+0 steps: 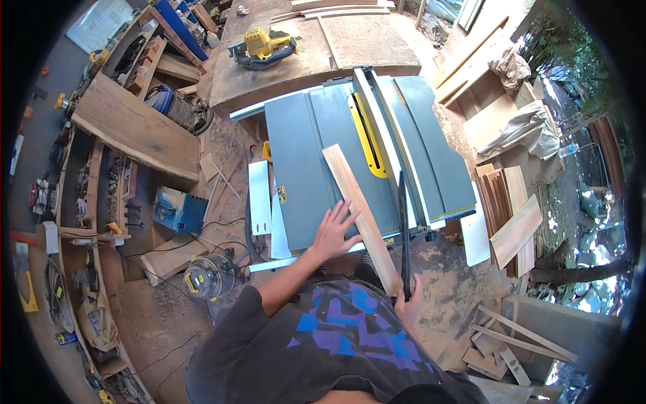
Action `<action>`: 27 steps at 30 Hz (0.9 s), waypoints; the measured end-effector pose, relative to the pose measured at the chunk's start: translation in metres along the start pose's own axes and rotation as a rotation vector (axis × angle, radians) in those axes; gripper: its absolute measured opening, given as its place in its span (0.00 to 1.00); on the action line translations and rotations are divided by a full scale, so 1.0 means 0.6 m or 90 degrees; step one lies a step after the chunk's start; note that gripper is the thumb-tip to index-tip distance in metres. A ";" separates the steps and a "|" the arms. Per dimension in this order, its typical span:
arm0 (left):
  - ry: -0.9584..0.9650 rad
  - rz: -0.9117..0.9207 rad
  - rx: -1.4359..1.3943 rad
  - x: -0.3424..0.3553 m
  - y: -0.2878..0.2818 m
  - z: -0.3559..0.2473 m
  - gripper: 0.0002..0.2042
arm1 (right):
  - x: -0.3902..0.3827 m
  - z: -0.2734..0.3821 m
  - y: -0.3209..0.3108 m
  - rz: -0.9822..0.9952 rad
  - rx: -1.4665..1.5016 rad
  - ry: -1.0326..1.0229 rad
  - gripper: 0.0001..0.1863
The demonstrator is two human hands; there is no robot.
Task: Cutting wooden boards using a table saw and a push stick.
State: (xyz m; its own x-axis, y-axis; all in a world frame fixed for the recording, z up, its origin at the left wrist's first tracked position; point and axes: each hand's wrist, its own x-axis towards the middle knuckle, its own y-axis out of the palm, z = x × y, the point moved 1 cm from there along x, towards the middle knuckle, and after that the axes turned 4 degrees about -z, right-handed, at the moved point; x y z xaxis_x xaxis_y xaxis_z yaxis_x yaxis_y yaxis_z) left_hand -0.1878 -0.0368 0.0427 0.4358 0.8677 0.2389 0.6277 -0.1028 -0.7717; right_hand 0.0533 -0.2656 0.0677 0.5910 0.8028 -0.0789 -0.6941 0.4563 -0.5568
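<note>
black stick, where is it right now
In the head view, the black stick is right of centre, its lower end in the right hand, just right of the pale board and partly over the grey saw table.

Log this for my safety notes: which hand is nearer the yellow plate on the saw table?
Left. The left hand is at the board, just short of the yellow plate; the right hand is farther back, off the saw table, gripping the black stick.

The long, pinkish-tan wooden board (363,219) is contrasting with the flat blue-grey saw table (289,148); the dark fabric T-shirt (350,337) is displaying angular blue and purple blocks.
</note>
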 end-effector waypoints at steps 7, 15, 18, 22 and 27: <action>0.049 0.035 0.109 0.026 0.022 0.025 0.42 | -0.053 -0.123 -0.025 -0.077 -0.042 0.000 0.14; 0.115 0.037 0.017 0.016 0.072 -0.046 0.42 | -0.026 -0.192 -0.083 0.033 0.397 0.512 0.14; 0.110 0.030 -0.052 -0.002 0.108 -0.086 0.45 | -0.062 -0.240 -0.127 -0.024 0.405 0.518 0.15; 0.024 0.008 -0.066 -0.001 0.117 -0.105 0.46 | -0.083 -0.238 -0.149 -0.043 0.434 0.543 0.17; 0.021 -0.005 -0.005 0.020 0.129 -0.072 0.53 | -0.067 -0.189 -0.112 -0.049 0.422 0.578 0.16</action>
State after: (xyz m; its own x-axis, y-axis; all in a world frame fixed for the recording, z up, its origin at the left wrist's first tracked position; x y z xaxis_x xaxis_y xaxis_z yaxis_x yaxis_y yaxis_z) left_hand -0.1061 -0.0553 0.0115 0.4520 0.8521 0.2637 0.6355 -0.1002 -0.7655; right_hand 0.1230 -0.3719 0.0142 0.5343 0.3099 -0.7865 -0.5638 0.8238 -0.0584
